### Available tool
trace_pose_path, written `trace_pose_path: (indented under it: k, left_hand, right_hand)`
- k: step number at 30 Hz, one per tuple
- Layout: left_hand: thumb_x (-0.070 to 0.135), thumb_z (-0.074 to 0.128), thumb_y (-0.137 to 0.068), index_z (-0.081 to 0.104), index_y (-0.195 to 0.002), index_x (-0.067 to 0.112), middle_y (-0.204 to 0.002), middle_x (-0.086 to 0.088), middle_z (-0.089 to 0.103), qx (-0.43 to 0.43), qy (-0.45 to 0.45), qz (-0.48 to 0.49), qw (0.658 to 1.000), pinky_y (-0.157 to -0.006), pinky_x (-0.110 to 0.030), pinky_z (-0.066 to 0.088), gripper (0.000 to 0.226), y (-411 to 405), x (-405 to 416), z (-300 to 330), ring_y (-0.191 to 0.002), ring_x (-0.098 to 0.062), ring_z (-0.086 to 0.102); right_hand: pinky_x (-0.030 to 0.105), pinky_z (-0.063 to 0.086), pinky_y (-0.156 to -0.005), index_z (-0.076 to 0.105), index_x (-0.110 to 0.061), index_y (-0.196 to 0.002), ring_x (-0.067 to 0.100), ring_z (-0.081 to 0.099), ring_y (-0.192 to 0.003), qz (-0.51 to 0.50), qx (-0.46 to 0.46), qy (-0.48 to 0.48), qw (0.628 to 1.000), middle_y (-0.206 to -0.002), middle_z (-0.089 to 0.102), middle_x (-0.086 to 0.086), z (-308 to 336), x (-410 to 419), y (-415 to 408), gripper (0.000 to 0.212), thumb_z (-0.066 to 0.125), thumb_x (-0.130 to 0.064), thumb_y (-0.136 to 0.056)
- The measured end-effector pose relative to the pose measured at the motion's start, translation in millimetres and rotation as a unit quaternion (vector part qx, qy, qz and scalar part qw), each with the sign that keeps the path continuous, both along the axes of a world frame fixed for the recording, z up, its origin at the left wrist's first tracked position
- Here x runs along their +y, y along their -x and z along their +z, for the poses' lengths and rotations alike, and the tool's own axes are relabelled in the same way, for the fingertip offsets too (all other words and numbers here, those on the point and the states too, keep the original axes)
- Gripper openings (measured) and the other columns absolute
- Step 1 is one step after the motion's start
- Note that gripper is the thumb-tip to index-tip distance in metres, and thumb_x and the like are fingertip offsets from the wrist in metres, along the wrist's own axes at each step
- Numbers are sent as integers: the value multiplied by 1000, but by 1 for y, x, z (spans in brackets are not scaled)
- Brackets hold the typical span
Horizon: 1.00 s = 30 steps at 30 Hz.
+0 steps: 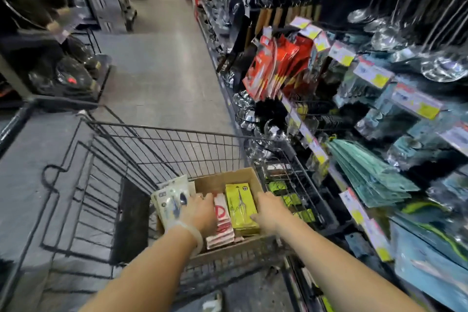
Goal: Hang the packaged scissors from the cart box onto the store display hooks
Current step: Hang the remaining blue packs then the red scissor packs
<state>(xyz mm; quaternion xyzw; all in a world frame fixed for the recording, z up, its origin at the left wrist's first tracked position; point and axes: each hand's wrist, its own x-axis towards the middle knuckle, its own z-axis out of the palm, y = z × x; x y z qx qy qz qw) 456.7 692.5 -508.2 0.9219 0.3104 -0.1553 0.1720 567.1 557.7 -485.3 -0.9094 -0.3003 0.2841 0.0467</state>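
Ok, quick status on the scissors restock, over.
Both hands in the cardboard box: left hand on the red-and-white packs, right hand on the yellow scissors pack. Nothing lifted. Path to hooks open.
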Motion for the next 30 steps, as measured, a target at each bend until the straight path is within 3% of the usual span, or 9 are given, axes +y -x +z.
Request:
trace_pose_path:
  k: [8,13,16,20,25,30]
  left_hand:
    - [27,57,-86,38,-136,17,-136,-7,46,58,94,38,993,-102,-38,39,54,-60,81,-64,-124,-27,45]
    - [27,55,-87,17,-148,16,-142,-12,43,120,165,48,978,-103,-40,43,72,-70,91,-107,-125,-31,47]
    - [25,53,-88,31,-141,14,-134,-12,51,135,205,46,968,-98,-37,46,58,-71,91,-128,-120,-30,53]
    - [31,54,-88,48,-126,20,-126,-3,59,139,251,68,955,-97,-35,49,41,-67,89,-159,-111,-23,59]
    - [27,51,-91,49,-127,22,-127,0,59,138,281,89,945,-99,-34,47,36,-60,91,-178,-113,-21,58]
    - [35,48,-93,50,-125,22,-126,2,60,134,304,122,935,-100,-34,45,35,-58,95,-190,-114,-21,58]
  right_hand:
    - [36,35,-108,37,-8,-138,30,38,-132,-34,71,66,995,-142,40,13,-75,76,-66,58,59,-33,-90]
    - [32,39,-104,36,-7,-139,30,44,-128,-49,131,105,985,-141,43,14,-126,95,-71,59,58,-27,-88]
    - [30,37,-106,33,-6,-142,28,42,-131,-66,166,111,978,-145,39,12,-157,102,-73,63,58,-27,-88]
    - [32,39,-104,41,-8,-135,28,44,-129,-50,198,117,972,-141,44,12,-192,114,-73,52,57,-28,-90]
    - [33,44,-93,45,-11,-127,26,53,-117,-97,217,91,967,-129,54,9,-229,134,-66,48,60,-36,-88]
    - [34,47,-90,41,-11,-129,28,53,-118,-181,197,90,959,-129,53,10,-252,153,-66,72,67,-53,-77]
